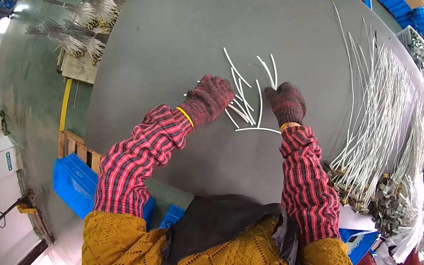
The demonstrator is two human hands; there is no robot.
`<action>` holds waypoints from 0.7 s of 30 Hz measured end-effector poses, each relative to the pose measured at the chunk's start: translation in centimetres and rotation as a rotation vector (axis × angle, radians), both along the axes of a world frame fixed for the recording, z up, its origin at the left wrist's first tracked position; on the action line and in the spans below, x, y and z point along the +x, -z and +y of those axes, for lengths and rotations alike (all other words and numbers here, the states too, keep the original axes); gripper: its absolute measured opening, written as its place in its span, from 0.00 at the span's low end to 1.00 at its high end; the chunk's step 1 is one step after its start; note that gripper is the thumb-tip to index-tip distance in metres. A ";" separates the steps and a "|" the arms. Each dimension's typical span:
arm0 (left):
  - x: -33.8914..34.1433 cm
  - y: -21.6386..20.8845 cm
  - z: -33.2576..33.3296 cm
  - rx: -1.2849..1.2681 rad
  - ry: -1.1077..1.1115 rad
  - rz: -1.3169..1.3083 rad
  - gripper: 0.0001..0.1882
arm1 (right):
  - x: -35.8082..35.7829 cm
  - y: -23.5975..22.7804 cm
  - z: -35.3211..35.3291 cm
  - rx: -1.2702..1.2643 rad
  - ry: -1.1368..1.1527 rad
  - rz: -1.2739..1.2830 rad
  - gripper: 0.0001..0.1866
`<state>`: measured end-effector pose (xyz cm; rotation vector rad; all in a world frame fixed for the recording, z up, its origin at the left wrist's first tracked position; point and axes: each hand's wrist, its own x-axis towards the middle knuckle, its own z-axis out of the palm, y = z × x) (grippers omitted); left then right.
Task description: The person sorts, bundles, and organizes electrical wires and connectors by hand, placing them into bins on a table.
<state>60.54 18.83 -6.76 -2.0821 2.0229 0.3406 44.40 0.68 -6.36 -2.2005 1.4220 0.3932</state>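
Short, thin white tubes (259, 104) lie scattered in a loose pile on the dark grey tabletop (204, 17) between my hands. Both hands wear dark red-and-black knit gloves. My left hand (209, 99) is closed at the left side of the pile, its fingers curled down over some tubes whose ends poke out on both sides of it. Across from it, my right hand (288, 103) is closed, thumb and fingers pinching the lower ends of a couple of tubes that point away from me. The gloves hide the exact grip of the fingertips.
A large bundle of long white wires (375, 121) with metal ends (344, 184) covers the table's right side. Wire bundles (88, 14) rest on a wooden stand beyond the left edge. Blue crates (72, 183) stand below the near left edge.
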 end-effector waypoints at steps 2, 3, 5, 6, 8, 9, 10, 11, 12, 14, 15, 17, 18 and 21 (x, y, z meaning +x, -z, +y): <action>0.0 -0.1 -0.3 0.055 -0.068 0.046 0.27 | 0.8 0.1 0.1 0.052 0.036 0.071 0.26; 0.0 -0.1 -0.4 -0.010 -0.034 0.030 0.32 | 1.2 0.2 0.2 -0.015 0.027 0.048 0.24; 0.0 -0.2 -0.6 0.092 -0.016 0.022 0.46 | 1.8 0.6 0.7 -0.051 -0.002 0.027 0.18; 0.0 -0.4 -0.6 0.059 -0.011 0.026 0.46 | 2.0 0.8 1.2 -0.081 0.000 0.010 0.18; 0.2 -0.6 -0.8 0.007 0.008 0.010 0.36 | 2.5 1.0 2.5 -0.022 -0.162 -0.040 0.17; 0.1 -0.6 -0.8 -0.012 -0.009 -0.004 0.36 | 2.7 1.0 3.5 -0.014 -0.198 -0.057 0.16; 0.1 -0.7 -0.9 -0.042 0.002 -0.007 0.36 | 2.8 0.8 4.3 0.067 -0.238 -0.053 0.16; 0.0 -0.7 -0.9 -0.061 -0.003 -0.006 0.35 | 2.6 0.5 5.0 0.054 -0.279 -0.068 0.16; 0.1 -0.6 -1.0 -0.043 -0.011 0.008 0.35 | 2.3 0.1 5.7 0.103 -0.336 -0.074 0.16; 0.1 -0.4 -1.2 -0.059 0.012 0.000 0.36 | 1.1 -1.0 5.9 0.052 -0.300 -0.129 0.16; 0.1 -0.2 -1.4 -0.049 0.026 0.002 0.37 | 0.1 -1.6 5.9 0.020 -0.288 -0.217 0.17; 0.2 0.4 -1.7 0.004 0.035 0.018 0.33 | -2.3 -2.5 5.7 0.016 -0.373 -0.179 0.17; 0.3 0.6 -1.9 0.005 0.036 0.019 0.33 | -3.5 -2.7 5.6 0.002 -0.469 -0.188 0.18; 0.4 1.5 -2.3 0.046 0.121 -0.070 0.22 | -6.6 -1.8 6.4 -0.051 -0.605 -0.039 0.15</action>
